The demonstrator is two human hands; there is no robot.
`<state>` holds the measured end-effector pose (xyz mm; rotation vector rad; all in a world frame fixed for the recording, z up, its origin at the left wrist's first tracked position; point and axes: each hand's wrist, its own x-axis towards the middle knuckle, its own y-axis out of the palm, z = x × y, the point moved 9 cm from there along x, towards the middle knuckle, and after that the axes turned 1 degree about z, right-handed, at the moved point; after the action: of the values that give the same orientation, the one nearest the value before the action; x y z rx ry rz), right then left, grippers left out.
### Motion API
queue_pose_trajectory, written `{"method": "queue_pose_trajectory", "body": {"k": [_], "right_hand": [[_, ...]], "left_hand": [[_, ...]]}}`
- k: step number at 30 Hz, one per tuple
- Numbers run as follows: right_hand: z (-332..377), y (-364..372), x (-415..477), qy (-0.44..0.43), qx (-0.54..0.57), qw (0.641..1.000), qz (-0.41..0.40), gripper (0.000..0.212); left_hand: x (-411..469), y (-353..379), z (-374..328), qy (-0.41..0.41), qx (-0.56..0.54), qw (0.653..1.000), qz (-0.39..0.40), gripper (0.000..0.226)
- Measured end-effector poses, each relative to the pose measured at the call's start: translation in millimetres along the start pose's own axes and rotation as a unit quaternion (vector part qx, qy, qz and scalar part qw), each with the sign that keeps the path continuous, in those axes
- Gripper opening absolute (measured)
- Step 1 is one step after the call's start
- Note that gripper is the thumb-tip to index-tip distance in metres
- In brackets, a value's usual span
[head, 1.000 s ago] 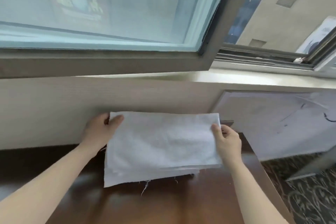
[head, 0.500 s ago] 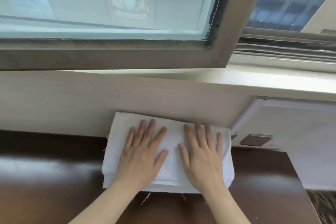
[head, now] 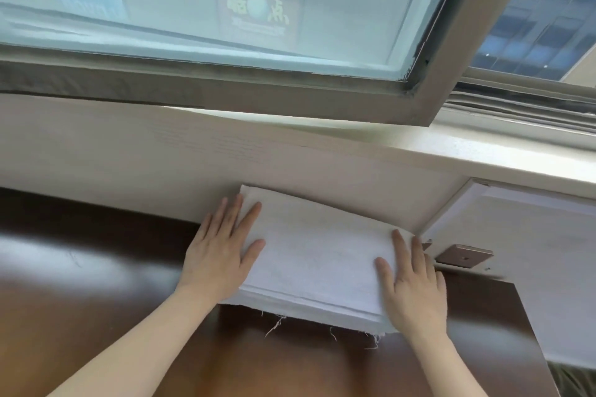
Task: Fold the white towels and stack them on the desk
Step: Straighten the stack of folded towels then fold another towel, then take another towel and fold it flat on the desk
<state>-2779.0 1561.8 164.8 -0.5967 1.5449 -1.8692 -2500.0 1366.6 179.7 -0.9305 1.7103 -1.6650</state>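
The left hand (head: 219, 255) and right hand (head: 412, 293) are both bare, with slender fingers and nails that look trimmed short. The left forearm (head: 138, 342) and right forearm (head: 448, 367) are bare as well, uncovered all the way to the lower edge of the view, where each is cut off.

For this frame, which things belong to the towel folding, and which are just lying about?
Job: folded white towels, desk, left hand, right hand, both flat at the stack's ends.
Lying about: window, sill, metal plate on the white panel.
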Motion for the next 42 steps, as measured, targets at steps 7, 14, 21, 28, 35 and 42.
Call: {"method": "queue_pose_trajectory", "body": {"k": [7, 14, 21, 28, 35, 42], "right_hand": [[78.8, -30.2, -48.6, -0.018, -0.046, 0.998, -0.043, 0.071], [346.5, -24.7, -186.4, -0.276, 0.054, 0.959, -0.026, 0.068], [602.1, 18.3, -374.4, -0.455, 0.107, 0.883, 0.036, 0.068], [801.3, 47.0, -561.5, -0.6, 0.122, 0.786, 0.085, 0.056], [989.6, 114.1, -702.2, -0.692, 0.103, 0.704, 0.118, 0.058], [1185.6, 191.1, -785.1, -0.7, 0.104, 0.689, 0.156, 0.077]], "left_hand": [[-75.8, -30.2, 87.5, -0.059, 0.0, 0.998, 0.033, 0.072], [-217.0, -109.8, 242.9, -0.162, -0.051, 0.985, -0.028, 0.096], [-445.3, -159.6, 441.3, -0.283, 0.002, 0.958, -0.039, 0.085], [-654.0, -208.6, 603.6, -0.453, 0.011, 0.888, -0.079, 0.098], [-776.8, -212.6, 761.7, -0.559, 0.007, 0.824, -0.09, 0.097], [-841.5, -210.8, 963.0, -0.604, 0.018, 0.795, -0.048, 0.111]]}}
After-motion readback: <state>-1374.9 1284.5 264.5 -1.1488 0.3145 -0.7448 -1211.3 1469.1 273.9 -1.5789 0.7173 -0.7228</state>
